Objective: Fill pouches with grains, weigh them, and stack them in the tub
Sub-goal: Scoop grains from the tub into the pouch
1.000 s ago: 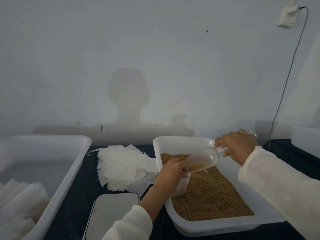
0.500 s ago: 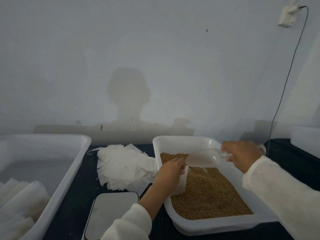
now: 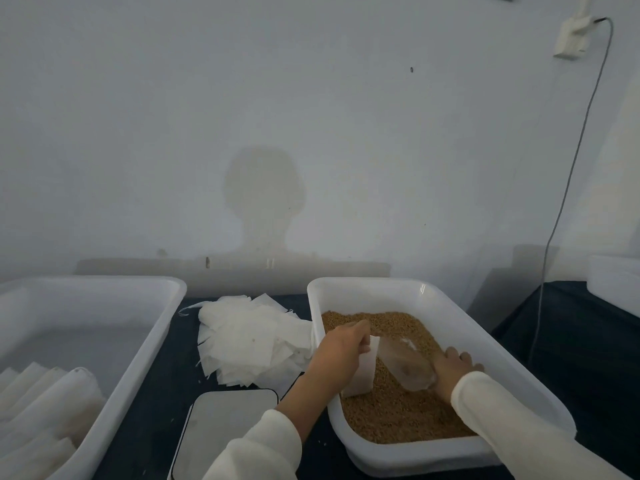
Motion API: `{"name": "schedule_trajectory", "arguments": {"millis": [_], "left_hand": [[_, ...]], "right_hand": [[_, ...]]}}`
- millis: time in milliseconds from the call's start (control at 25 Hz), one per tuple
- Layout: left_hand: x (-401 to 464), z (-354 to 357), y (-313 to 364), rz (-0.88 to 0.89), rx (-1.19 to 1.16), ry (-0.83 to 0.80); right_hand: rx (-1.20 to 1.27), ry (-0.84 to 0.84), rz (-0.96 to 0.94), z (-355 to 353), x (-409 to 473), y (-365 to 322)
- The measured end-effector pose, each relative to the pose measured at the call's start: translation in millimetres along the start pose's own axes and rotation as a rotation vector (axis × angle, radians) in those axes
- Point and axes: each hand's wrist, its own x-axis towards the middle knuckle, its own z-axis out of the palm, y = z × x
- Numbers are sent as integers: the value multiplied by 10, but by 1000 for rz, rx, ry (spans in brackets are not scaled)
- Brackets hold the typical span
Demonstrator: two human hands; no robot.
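Far left: one white tub (image 3: 162,306) with filled pouches (image 3: 48,403) stacked in its near corner, roughly six, exact count unclear. So several rounds done, plenty left. Next, on the dark surface (image 3: 166,393): one loose heap of empty pouches (image 3: 249,341), too many to count. In front: one scale (image 3: 225,431), nothing on it. Then left hand (image 3: 341,355), grip pinching the mouth of one pouch (image 3: 362,372) standing in the grains (image 3: 398,410). One grain tray (image 3: 485,337). One clear scoop (image 3: 405,367) low in the grains, right hand (image 3: 453,370) at its handle, grip likely curled round it, partly hidden. Filling in progress; weighing and stacking to follow.
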Motion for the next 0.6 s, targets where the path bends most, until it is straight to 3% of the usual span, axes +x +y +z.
{"name": "schedule_trajectory", "arguments": {"millis": [80,240,320,440,600], "left_hand": [[-8,-31,26,-1,-100,43],[-54,-177,38,-13,-468,218],[-79,-297,46,-25,-598,265],[-103,-522,33,-38,-669,320],[-274,-796,-58,-119,-736,420]], "right_hand": [[162,80,-91,-62,1,-71],[1213,-22,-401,-256,-136,-304],[1505,-99,-445,-310,-207,-426],[1669,-110,-432,-397,-269,-644],[1602,-14,-482,-538,-401,-937]]}}
